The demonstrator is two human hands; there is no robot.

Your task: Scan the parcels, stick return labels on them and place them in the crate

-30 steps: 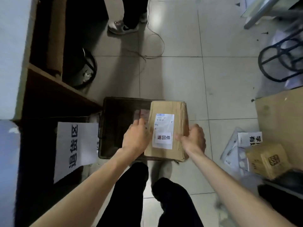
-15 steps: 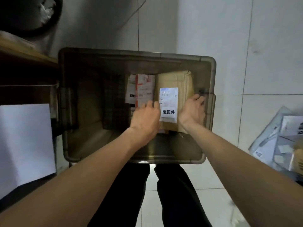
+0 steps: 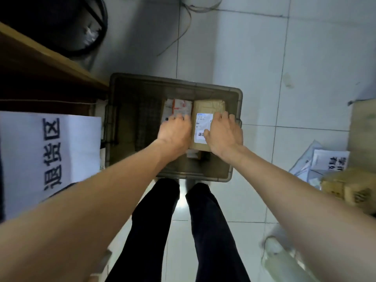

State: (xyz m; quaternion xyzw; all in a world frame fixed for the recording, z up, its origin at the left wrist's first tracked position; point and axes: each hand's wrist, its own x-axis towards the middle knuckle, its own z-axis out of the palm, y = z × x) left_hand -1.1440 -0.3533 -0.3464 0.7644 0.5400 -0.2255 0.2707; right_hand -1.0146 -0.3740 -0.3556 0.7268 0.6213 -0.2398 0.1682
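In the crate point(image 3: 122, 110), your left hand point(image 3: 175, 135) covers the white parcel point(image 3: 179, 105); whether it grips cannot be told. Right of it lies the brown parcel point(image 3: 207, 107), your right hand point(image 3: 223, 137) flat on it, fingers relaxed.

Palms down, left hand point(image 3: 174, 133) and right hand point(image 3: 224, 137) lie flat.

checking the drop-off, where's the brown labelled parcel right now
Head view: the brown parcel lies inside the grey crate, toward its right wall, beside a white parcel on its left, with the right hand resting on top.
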